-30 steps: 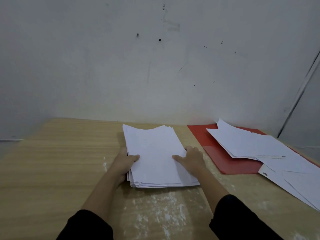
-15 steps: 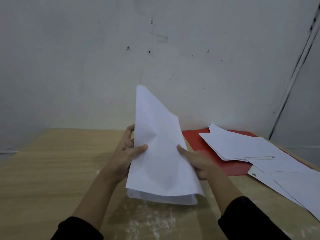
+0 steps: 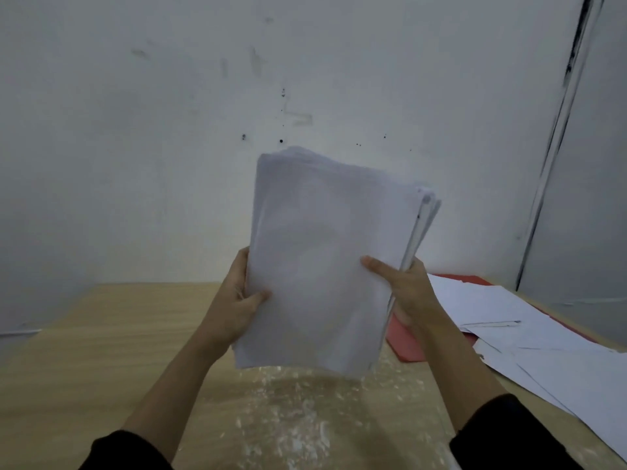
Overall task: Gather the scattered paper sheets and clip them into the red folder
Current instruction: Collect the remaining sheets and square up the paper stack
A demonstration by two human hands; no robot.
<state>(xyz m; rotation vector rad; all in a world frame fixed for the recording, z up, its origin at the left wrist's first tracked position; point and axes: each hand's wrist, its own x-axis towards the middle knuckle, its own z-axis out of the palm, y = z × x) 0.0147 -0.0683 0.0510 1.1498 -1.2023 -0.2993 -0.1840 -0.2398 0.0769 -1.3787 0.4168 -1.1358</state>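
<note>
A thick stack of white paper sheets (image 3: 325,259) stands nearly upright in the air above the wooden table (image 3: 101,351). My left hand (image 3: 237,307) grips its left edge, thumb on the front. My right hand (image 3: 403,293) grips its right edge, thumb across the front sheet. The stack's lower edge hangs just above the tabletop. The red folder (image 3: 407,344) lies flat to the right, partly hidden behind my right hand and under several loose white sheets (image 3: 502,310).
More loose sheets (image 3: 570,374) spread toward the table's right front edge. A white wall rises close behind the table. White scuffed patches (image 3: 291,418) mark the wood in front of me. A grey panel with a dark seam (image 3: 559,130) stands at the right.
The stack lay flat on the table a second ago. Both hands have lifted it and tipped it upright, and it now sits higher and straighter than half a second ago.
</note>
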